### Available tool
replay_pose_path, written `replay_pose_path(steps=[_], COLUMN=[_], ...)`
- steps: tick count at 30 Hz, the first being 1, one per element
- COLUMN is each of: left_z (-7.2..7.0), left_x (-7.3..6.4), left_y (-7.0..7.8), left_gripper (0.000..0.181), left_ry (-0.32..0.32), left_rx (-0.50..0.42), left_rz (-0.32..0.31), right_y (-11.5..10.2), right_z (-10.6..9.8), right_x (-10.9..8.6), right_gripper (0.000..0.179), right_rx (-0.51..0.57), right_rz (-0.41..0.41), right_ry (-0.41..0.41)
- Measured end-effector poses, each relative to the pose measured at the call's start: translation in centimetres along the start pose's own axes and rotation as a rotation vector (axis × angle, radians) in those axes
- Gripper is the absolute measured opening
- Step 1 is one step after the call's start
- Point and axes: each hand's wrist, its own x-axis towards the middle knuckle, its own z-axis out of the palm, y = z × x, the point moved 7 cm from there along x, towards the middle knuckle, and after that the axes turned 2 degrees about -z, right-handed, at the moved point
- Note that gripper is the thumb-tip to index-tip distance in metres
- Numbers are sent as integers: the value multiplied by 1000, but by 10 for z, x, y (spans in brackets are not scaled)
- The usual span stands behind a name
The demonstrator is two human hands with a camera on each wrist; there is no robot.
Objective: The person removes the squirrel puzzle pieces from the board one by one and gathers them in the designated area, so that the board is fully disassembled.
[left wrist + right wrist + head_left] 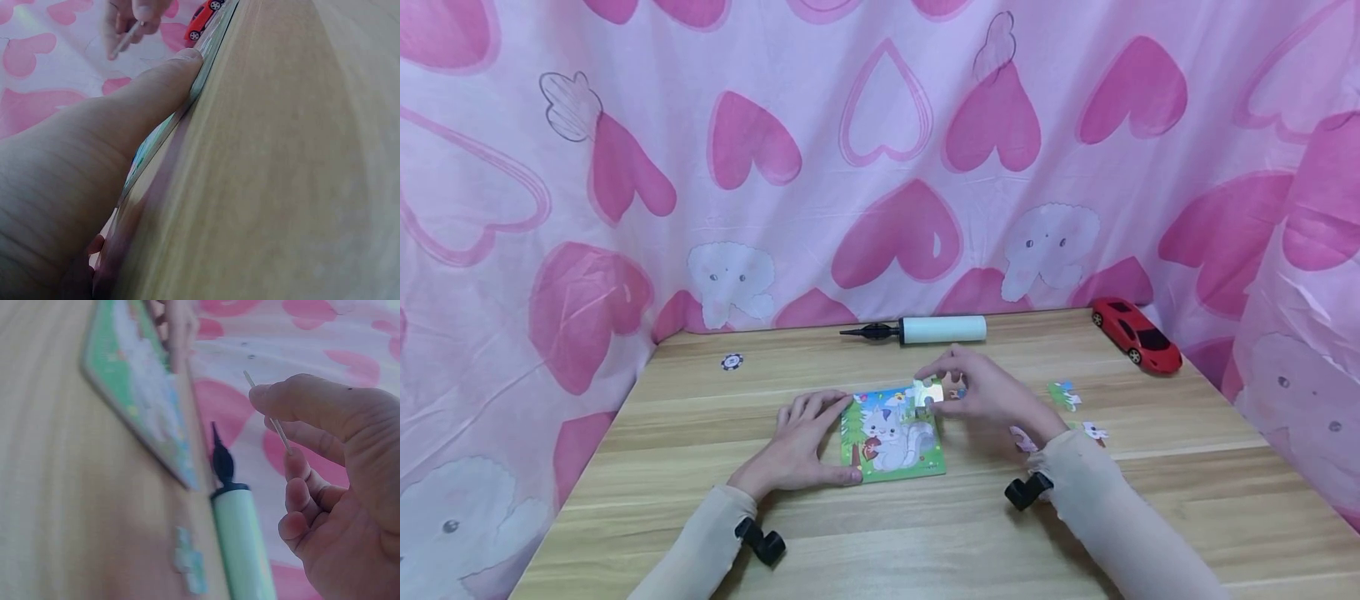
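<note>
A square jigsaw puzzle with a white squirrel picture lies flat on the wooden table. My left hand rests at its left side, thumb extended onto the lower left corner and index fingertip by the upper left one. Above the puzzle's upper right corner, my right hand pinches a jigsaw piece between thumb and fingers. Seen edge-on in the right wrist view, that thin piece is raised off the table and tilted. Part of the puzzle's upper right is hidden behind the piece and fingers.
Loose jigsaw pieces lie to the right, including a green-blue piece, a white one and a pinkish one by the right wrist. Along the back are a hand pump, a red toy car and a round chip.
</note>
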Motion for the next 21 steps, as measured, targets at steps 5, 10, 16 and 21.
replay_pose_path(steps=[5, 10, 16, 21], left_z=[-1, -1, 0, 1], left_x=[0, 0, 1, 0], left_y=[-1, -1, -1, -1], left_gripper=[127, 126, 126, 126], left_ry=[7, 10, 10, 8], left_rx=[3, -11, -11, -6], left_rz=[4, 7, 15, 11], right_y=[-8, -15, -13, -3], right_z=[-22, -36, -43, -48], right_x=[-5, -8, -16, -27], right_gripper=[47, 51, 52, 50], right_rx=[-3, -14, -39, -36], right_rz=[21, -8, -5, 20], right_ry=[47, 87, 105, 114])
